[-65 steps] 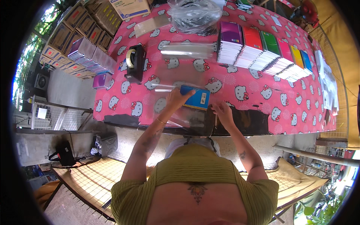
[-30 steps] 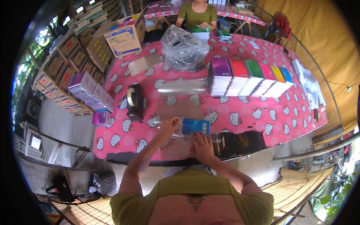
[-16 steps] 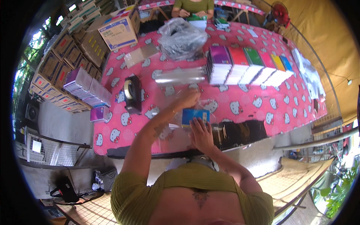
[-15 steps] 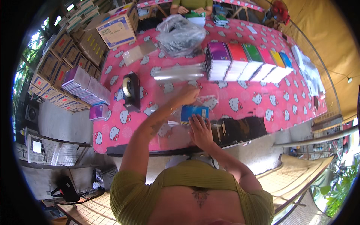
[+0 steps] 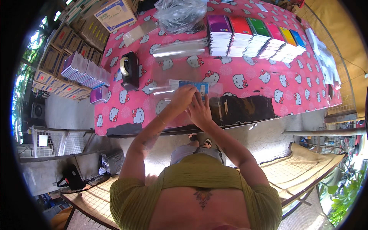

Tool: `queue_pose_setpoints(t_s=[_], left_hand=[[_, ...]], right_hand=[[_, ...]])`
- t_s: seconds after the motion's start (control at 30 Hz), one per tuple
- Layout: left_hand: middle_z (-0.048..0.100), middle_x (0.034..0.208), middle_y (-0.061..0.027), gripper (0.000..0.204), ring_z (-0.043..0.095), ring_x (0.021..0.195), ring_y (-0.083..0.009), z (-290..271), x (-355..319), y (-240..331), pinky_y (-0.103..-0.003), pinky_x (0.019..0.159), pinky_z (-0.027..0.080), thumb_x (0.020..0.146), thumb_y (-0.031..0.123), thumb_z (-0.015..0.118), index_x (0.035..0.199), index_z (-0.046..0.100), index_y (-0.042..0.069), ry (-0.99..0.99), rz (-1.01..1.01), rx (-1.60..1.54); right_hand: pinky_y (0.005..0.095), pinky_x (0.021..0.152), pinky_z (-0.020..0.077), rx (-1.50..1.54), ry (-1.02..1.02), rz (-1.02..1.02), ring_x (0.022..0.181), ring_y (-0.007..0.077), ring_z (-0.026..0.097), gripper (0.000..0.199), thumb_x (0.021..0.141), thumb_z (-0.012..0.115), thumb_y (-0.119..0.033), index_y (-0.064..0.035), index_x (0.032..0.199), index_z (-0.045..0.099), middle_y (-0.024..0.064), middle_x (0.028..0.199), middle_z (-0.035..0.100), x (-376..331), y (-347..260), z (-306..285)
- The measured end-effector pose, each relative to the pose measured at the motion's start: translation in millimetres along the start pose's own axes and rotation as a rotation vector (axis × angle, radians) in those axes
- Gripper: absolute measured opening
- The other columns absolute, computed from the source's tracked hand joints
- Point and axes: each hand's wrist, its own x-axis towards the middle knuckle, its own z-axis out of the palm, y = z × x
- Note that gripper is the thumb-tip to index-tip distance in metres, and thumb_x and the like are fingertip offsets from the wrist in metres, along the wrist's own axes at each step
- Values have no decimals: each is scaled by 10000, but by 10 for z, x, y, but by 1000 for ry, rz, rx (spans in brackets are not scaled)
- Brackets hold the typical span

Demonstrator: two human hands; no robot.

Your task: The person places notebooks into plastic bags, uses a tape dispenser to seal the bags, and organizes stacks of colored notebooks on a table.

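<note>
A small blue spiral notebook (image 5: 196, 84) lies on clear plastic film (image 5: 172, 78) near the front edge of the table. Over its left part, my left hand (image 5: 184, 96) is closed, with the fingertips bent down; whatever they pinch is hidden. My right hand (image 5: 200, 109) rests on the notebook's lower right part, its fingers stretched out beside the left hand. Shiny strips of clear plastic (image 5: 163, 90) stick out to the left of the notebook. Farther left stands a black tape dispenser (image 5: 131, 74) with a roll of tape.
Stacks of colourful spiral notebooks (image 5: 249, 40) stand at the back right. Folded clear plastic (image 5: 179, 49) and a plastic bag (image 5: 181, 15) lie beyond my hands. Purple notebooks (image 5: 84, 71) and cardboard boxes (image 5: 115, 15) line the left. Black patching (image 5: 245, 109) covers the front edge.
My left hand has come back toward me from beyond the notebook and now sits on it, against my right hand. The view has shifted, and the person across the table is out of it.
</note>
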Motion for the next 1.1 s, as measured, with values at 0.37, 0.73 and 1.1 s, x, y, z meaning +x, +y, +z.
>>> queue_pose_setpoints(t_s=[0.37,0.73,1.1], left_hand=[[624,1229,-238,345,600,1155,-391,-59,-137,157,-466,955,503,891,104,582,1216,605,-10,-124,-232,-93],[613,1248,-214,588,587,1168,-329,-310,-974,-190,-438,997,470,869,185,700,1381,489,-14,279,-548,172],[706,1005,-29,346,657,886,-170,-1405,-1458,-2056,-338,764,536,864,248,712,1174,685,97,644,-1066,-382]], right_hand=[[571,1110,268,491,128,150,1374,356,325,633,770,673,-114,-23,1352,444,253,1392,364,99,239,-249],[381,982,389,-180,59,-204,1138,202,584,506,831,667,-271,-46,1279,595,66,1181,588,75,514,-245],[399,912,414,-82,24,-210,1126,211,601,456,851,703,-224,-86,1275,609,38,1174,588,107,512,-330]])
